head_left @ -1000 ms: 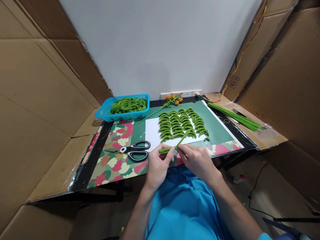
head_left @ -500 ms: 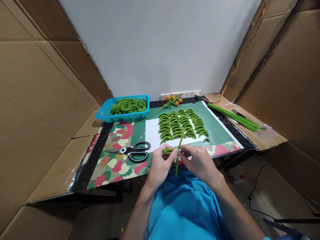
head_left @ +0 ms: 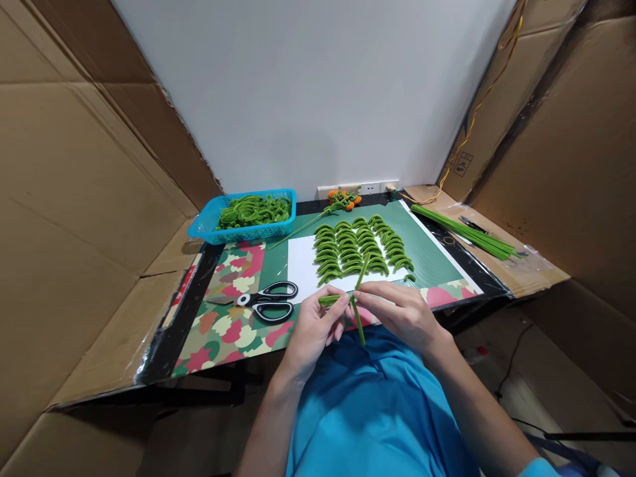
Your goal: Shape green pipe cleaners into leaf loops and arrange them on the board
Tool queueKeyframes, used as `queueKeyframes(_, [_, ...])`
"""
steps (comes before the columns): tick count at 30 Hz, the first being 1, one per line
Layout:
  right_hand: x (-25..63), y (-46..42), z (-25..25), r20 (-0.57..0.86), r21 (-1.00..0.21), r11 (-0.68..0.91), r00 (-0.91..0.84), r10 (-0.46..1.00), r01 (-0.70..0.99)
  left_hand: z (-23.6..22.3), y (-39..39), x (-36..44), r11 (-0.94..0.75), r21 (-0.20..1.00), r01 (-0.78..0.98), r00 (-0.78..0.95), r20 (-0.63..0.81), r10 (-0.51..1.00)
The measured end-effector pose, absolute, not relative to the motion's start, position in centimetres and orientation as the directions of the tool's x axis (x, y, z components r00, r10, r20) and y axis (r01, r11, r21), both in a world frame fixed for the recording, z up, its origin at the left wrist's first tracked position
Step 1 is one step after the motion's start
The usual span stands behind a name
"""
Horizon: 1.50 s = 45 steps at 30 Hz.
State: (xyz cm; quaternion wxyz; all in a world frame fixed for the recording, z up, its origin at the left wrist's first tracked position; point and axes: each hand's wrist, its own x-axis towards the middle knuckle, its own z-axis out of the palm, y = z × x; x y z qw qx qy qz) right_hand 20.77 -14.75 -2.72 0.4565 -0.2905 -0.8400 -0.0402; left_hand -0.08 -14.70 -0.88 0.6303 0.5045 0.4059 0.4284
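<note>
In front of my lap, at the near edge of the table, my left hand (head_left: 322, 321) pinches green pipe cleaners between thumb and fingers. One green pipe cleaner (head_left: 360, 326) runs up and down across another piece that points left, the two meeting at my fingertips. My right hand (head_left: 397, 311) grips at that crossing with thumb and forefinger, its other fingers stretched forward. How the pieces join is hidden by the fingers. Just beyond are rows of curved green pipe cleaner pieces (head_left: 352, 248) on a white sheet (head_left: 301, 265).
Open scissors (head_left: 268, 301) lie to the left on the patterned mat (head_left: 213, 331). A blue basket (head_left: 233, 235) of green loops stands at the back left. Orange and green flowers (head_left: 344, 200) lie at the back; straight green stems (head_left: 467, 232) and tweezers (head_left: 473, 224) lie right.
The lower end of the upright pipe cleaner has swung to the right. My right hand's fingers have straightened and come over the crossing; the left hand has shifted slightly left.
</note>
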Motion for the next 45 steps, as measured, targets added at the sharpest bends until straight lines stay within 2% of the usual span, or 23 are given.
queueKeyframes(10, [21.2, -14.6, -2.3, 0.787, -0.144, 0.844, -0.457, 0.414, 0.517, -0.8, -14.7, -0.3, 0.143, 0.985, -0.102, 0.355, -0.098, 0.930])
queueKeyframes(15, [20.9, -14.6, -2.3, 0.808, -0.051, 0.848, -0.477, 0.346, 0.528, -1.0, -14.5, -0.6, 0.130, 0.985, -0.114, 0.356, -0.081, 0.931])
queueKeyframes(22, [20.2, -14.6, -1.9, 0.824, 0.135, 0.785, -0.509, 0.250, 0.605, -0.7, -14.4, -1.2, 0.051, 0.996, -0.071, 0.388, -0.019, 0.922])
queueKeyframes(28, [19.9, -14.5, -1.9, 0.815, 0.141, 0.820, -0.535, 0.222, 0.555, 0.0, -14.7, -1.3, -0.071, 0.997, -0.020, 0.395, 0.073, 0.916])
queueKeyframes(30, [19.7, -14.7, -1.8, 0.833, 0.084, 0.836, -0.499, 0.240, 0.542, 0.2, -14.8, -1.3, -0.144, 0.989, 0.028, 0.395, 0.121, 0.911])
queueKeyframes(32, [19.4, -14.9, -1.6, 0.853, -0.034, 0.858, -0.432, 0.292, 0.512, 0.3, -14.9, -1.2, -0.243, 0.965, 0.096, 0.391, 0.188, 0.901])
queueKeyframes(34, [19.1, -15.3, -1.2, 0.837, -0.241, 0.858, -0.349, 0.421, 0.454, 0.3, -15.0, -1.2, -0.397, 0.898, 0.188, 0.387, 0.303, 0.871])
queueKeyframes(36, [18.8, -15.5, -0.7, 0.755, -0.489, 0.792, -0.276, 0.594, 0.366, 0.2, -15.0, -1.3, -0.599, 0.745, 0.292, 0.396, 0.476, 0.785])
queueKeyframes(39, [18.6, -15.6, -0.4, 0.559, -0.786, 0.589, -0.192, 0.807, 0.188, 0.0, -14.7, -1.3, -0.825, 0.414, 0.383, 0.457, 0.692, 0.559])
queueKeyframes(41, [18.6, -15.3, -0.7, 0.366, -0.926, 0.378, -0.203, 0.908, 0.020, -0.3, -14.4, -1.3, -0.885, 0.247, 0.394, 0.518, 0.736, 0.436])
queueKeyframes(43, [18.6, -14.9, -1.1, 0.163, -0.982, 0.128, -0.291, 0.943, -0.136, -0.7, -14.0, -1.2, -0.907, 0.162, 0.389, 0.565, 0.736, 0.373])
queueKeyframes(45, [18.5, -14.6, -1.3, 0.058, -0.983, -0.007, -0.349, 0.935, -0.183, -1.2, -13.9, -1.1, -0.895, 0.212, 0.392, 0.544, 0.731, 0.411])
